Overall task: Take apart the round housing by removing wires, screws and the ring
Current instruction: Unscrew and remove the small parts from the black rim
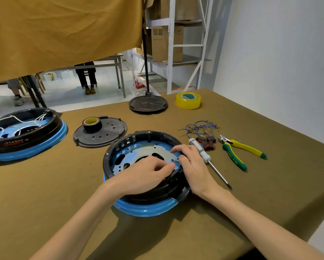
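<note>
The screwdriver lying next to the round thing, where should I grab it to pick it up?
Grab the screwdriver by its fat white handle, coming from above with the right hand, which is right beside it. The handle lies flat on the table at the far end and is thick enough to wrap fingers round. The thin metal shaft points toward you and ends in a tip, so leave that alone.

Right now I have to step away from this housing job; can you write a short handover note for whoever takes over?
Left hand and right hand: both at the near-right rim of the housing, fingers curled; what they pinch is hidden.
Housing sits on its blue ring, mid-table.
Done: cover off, blue wires pulled and lying right, beside screwdriver and pliers.
Left: any remaining screws, then the ring.
A second, wired housing waits far left.
</note>
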`<state>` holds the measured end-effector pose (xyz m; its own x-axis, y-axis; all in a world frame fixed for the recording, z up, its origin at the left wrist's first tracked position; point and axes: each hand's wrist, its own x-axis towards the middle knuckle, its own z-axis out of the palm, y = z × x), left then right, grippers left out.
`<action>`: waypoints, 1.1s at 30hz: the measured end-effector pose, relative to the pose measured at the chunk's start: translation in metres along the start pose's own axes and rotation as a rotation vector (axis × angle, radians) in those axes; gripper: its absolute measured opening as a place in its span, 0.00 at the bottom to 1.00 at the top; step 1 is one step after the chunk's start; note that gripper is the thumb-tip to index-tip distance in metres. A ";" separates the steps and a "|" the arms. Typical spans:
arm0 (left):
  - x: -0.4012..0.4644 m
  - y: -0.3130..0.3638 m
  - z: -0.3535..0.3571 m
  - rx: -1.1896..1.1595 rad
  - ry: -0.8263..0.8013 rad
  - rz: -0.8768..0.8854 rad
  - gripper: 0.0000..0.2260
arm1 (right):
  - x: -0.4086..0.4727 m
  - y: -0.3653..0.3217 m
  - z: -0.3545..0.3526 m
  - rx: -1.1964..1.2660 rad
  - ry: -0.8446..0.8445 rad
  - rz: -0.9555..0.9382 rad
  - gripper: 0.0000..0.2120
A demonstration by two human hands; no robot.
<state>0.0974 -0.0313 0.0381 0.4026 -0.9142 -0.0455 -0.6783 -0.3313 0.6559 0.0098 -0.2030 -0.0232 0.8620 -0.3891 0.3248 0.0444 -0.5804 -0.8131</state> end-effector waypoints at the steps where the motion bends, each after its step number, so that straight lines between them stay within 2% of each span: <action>1: -0.001 0.001 0.000 0.000 -0.002 0.002 0.25 | -0.001 0.000 0.000 0.000 0.001 0.001 0.21; 10: -0.005 0.005 -0.002 0.013 -0.017 0.012 0.26 | -0.010 -0.013 -0.011 -0.093 -0.040 0.024 0.19; 14: -0.007 0.005 -0.002 -0.007 -0.056 0.011 0.25 | -0.025 -0.020 -0.022 -0.125 0.033 -0.096 0.12; 19: -0.010 0.006 -0.003 -0.020 -0.070 0.040 0.23 | -0.047 -0.022 -0.036 -0.083 -0.099 -0.300 0.06; 21: -0.011 0.006 -0.003 -0.018 -0.068 0.049 0.23 | -0.048 -0.021 -0.038 -0.102 -0.086 -0.349 0.06; 29: -0.019 0.000 -0.001 -0.009 0.015 0.075 0.26 | -0.039 -0.015 -0.046 -0.094 -0.105 -0.387 0.07; 33: -0.026 0.001 0.001 -0.010 0.046 0.095 0.20 | -0.041 -0.015 -0.042 -0.057 -0.077 -0.393 0.07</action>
<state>0.0855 -0.0080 0.0396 0.3648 -0.9297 0.0511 -0.7086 -0.2416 0.6630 -0.0473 -0.2084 -0.0041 0.8203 -0.0761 0.5668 0.3518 -0.7142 -0.6051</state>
